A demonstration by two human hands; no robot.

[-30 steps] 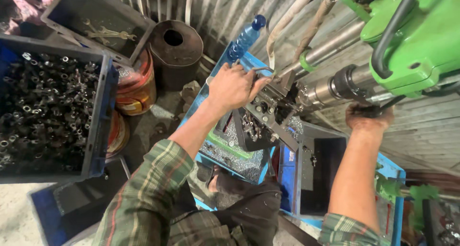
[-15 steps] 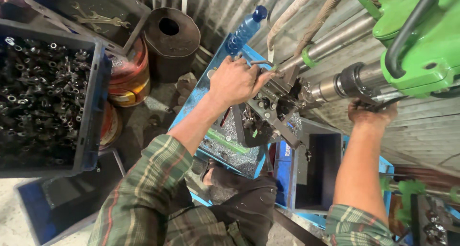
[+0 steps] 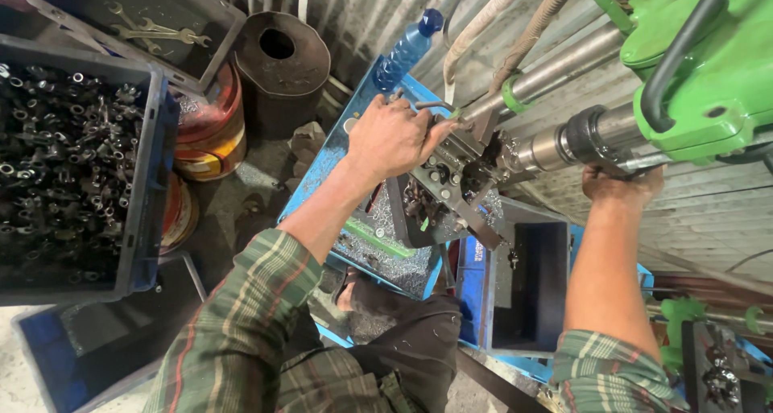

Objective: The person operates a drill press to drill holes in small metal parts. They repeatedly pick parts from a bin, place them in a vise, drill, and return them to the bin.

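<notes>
My left hand (image 3: pixel 392 138) rests on top of the dark metal fixture (image 3: pixel 451 183) clamped on the blue drill table (image 3: pixel 322 175), fingers curled over a curved metal handle there. My right hand (image 3: pixel 622 184) reaches up under the green drill press head (image 3: pixel 708 67) and grips a lever just behind the steel spindle (image 3: pixel 564 143). The spindle's chuck points at the fixture. Metal chips lie on the table around the fixture.
A blue crate of several dark metal parts (image 3: pixel 68 163) stands at left, above it a grey tray with wrenches (image 3: pixel 137 26). A brown hollow cylinder (image 3: pixel 278 63), an orange tin (image 3: pixel 213 131), a blue plastic bottle (image 3: pixel 407 51) and a dark open bin (image 3: pixel 527 284) are nearby.
The view has shifted slightly. Both hands stay on the fixture and the lever, with the left hand settling a little lower on the fixture.
</notes>
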